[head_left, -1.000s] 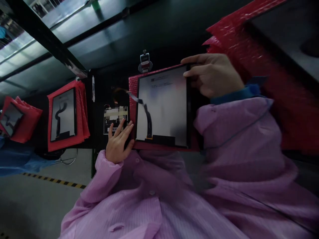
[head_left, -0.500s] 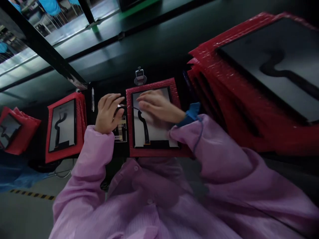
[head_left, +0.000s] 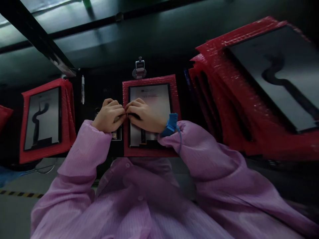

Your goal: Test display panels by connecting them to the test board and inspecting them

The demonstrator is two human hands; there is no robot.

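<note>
In front of me a flat display panel (head_left: 159,96) lies on a red bubble-wrap sheet (head_left: 176,99). A black ribbon cable (head_left: 143,136) rises from the panel's lower edge and passes under my right hand (head_left: 147,116). That hand is closed, its thumb and fingertips pinching the cable near the panel's left edge. My left hand (head_left: 109,116) meets it fingertip to fingertip, fingers curled together; what they pinch is hidden. Beneath my left hand sits a small board (head_left: 117,135), mostly covered. A blue wrist strap (head_left: 170,125) is on my right wrist.
On the right is a tall stack of red bubble-wrap sheets (head_left: 214,109) with a large panel (head_left: 274,73) on top. At left, another panel (head_left: 45,116) lies on red wrap. A white pen (head_left: 83,89) and a metal tally counter (head_left: 139,68) stand behind.
My right hand has moved left and down over the cable, and its fingers have closed. The left hand's fingers have curled in beside it. My view has shifted slightly.
</note>
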